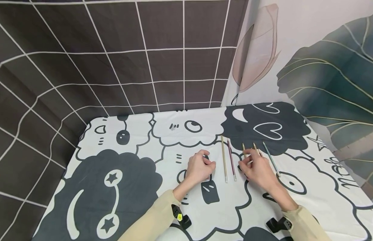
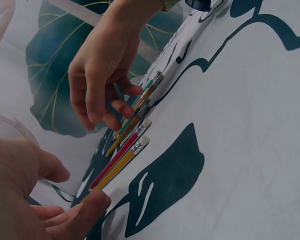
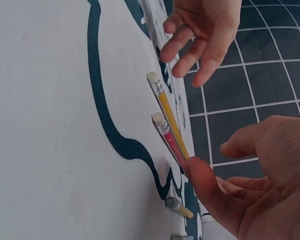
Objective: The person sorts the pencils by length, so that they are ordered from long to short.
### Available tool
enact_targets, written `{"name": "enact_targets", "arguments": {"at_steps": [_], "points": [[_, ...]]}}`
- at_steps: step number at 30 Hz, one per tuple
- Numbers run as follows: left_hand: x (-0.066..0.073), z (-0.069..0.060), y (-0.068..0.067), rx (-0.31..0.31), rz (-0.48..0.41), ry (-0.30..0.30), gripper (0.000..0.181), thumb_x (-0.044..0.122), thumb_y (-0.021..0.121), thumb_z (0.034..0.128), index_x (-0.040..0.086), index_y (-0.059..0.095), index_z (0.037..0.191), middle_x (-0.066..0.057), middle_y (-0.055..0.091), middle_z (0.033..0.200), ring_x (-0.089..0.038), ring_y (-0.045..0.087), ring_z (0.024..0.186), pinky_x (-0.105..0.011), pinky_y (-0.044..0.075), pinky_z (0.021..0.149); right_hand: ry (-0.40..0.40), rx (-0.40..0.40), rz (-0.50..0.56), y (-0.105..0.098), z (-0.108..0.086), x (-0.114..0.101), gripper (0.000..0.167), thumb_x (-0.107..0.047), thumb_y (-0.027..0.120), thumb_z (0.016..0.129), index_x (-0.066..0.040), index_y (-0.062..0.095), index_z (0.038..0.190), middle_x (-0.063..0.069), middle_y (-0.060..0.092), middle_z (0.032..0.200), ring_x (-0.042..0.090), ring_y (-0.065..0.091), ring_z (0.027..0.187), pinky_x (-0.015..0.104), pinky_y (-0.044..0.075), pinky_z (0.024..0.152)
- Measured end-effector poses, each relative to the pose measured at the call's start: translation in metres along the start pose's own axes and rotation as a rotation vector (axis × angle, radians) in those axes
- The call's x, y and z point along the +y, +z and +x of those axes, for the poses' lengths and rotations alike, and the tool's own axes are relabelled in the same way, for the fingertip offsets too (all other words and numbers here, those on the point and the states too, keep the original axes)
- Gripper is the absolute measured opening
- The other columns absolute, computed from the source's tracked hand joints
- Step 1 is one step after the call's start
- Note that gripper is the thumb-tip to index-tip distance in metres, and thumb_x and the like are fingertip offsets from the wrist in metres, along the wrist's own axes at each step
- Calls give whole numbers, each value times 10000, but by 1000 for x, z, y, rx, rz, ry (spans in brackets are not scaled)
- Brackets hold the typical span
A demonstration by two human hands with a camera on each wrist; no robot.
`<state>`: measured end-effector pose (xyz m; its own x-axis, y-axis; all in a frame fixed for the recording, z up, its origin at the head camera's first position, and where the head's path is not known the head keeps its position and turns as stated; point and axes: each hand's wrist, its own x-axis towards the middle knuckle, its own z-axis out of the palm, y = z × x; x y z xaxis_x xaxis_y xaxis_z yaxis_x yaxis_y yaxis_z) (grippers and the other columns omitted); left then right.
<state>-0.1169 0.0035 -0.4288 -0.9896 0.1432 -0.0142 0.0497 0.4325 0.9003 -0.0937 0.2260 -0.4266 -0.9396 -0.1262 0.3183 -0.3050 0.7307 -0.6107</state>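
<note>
On the cloth [image 1: 228, 214], leftmost, the left hand [image 1: 201, 164] hung just left of the pencils, fingers loosely bent, thumb apart, holding nothing. Beside it lay the yellow pencil [image 1: 223, 159], then the red pencil [image 1: 231, 160], near each other with a narrow gap, eraser ends toward the person. Next came the right hand [image 1: 258, 169], half open over the middle pencils [image 1: 244, 149], thumb and fingers parted, no hold visible; could not tell if a fingertip touched one. Count under the fingers unclear. Rightmost, slanted, lay the green pencil [image 1: 271, 159].

Step in hand looked like spacing out the pencils side by side. Next move probably called for the right thumb and fingertips to pinch one middle pencil without nudging its neighbours.

Around, left to right: dark grid curtain [image 1: 165, 67] behind, wrist cameras [image 1: 185, 221] at both cuffs, leaf print [image 1: 334, 83] on the far right. In the way: the right hand hid part of the middle pencils from the head view, and tight spacing there likely left little finger room.
</note>
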Motion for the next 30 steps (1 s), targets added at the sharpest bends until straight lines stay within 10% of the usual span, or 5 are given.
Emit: {"name": "enact_targets", "arguments": {"at_steps": [30], "points": [[10, 13, 25, -99, 8, -60, 442, 21, 712, 826, -59, 578, 1239, 30, 627, 650, -66, 559, 371, -226, 474, 433, 194, -133, 25, 9, 11, -8, 370, 16, 688, 847, 118, 542, 1171, 73, 645, 769, 102, 589, 443, 253, 442, 444]]}}
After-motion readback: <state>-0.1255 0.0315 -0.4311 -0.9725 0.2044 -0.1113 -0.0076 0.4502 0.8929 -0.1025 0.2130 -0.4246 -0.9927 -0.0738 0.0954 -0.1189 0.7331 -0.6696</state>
